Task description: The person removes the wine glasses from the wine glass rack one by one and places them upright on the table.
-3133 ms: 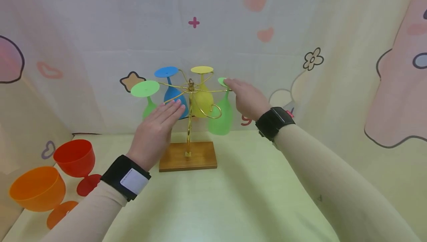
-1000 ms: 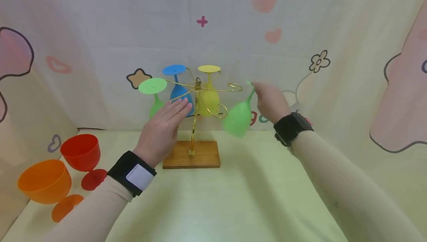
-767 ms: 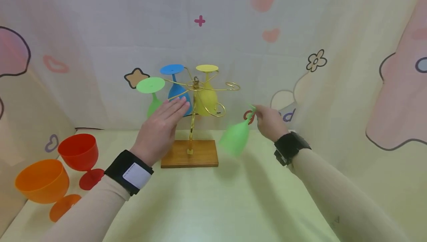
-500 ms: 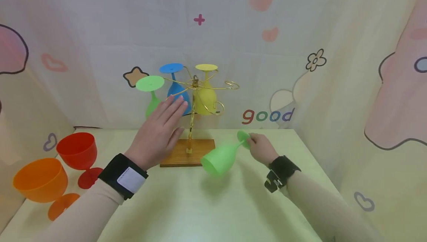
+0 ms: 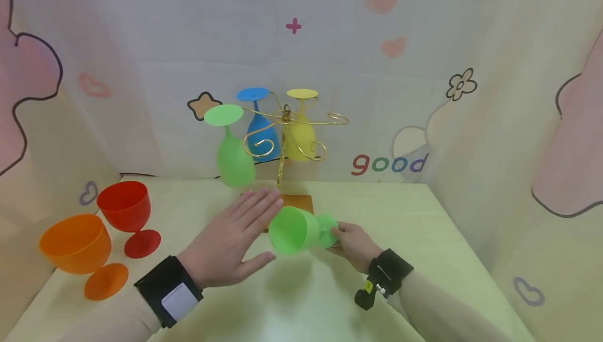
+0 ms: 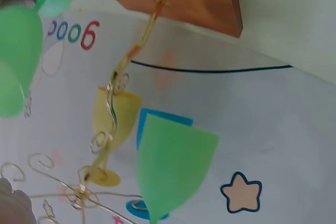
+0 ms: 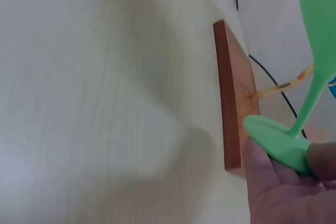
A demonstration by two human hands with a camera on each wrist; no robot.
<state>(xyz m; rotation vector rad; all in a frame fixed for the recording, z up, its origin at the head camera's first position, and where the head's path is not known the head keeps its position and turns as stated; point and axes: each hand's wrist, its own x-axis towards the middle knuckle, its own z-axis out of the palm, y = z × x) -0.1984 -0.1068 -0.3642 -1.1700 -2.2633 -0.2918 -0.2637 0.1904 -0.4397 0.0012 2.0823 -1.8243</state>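
My right hand (image 5: 355,243) pinches the round foot of a green plastic goblet (image 5: 308,231), thumb on the foot's stem side in the right wrist view. The goblet lies sideways in the air above the table, its mouth toward the left. My left hand (image 5: 228,247) is spread flat beside that mouth; I cannot tell whether it touches it. Behind both hands stands a gold wire glass rack (image 5: 286,117) on a wooden base (image 5: 301,203), partly hidden by the left hand and goblet. Another green goblet (image 5: 235,161), a blue goblet (image 5: 264,138) and a yellow goblet (image 5: 301,140) hang upside down from it.
At the left of the table (image 5: 377,206) a red goblet (image 5: 123,208) and an orange goblet (image 5: 75,247) stand upright. A patterned curtain (image 5: 226,28) closes the back and sides. Bare curled hooks show at the rack's right and front.
My right hand has taken the green goblet off the rack's right hook, lowered it and tipped it sideways toward the left hand. The left hand has dropped away from the rack and spread its thumb.
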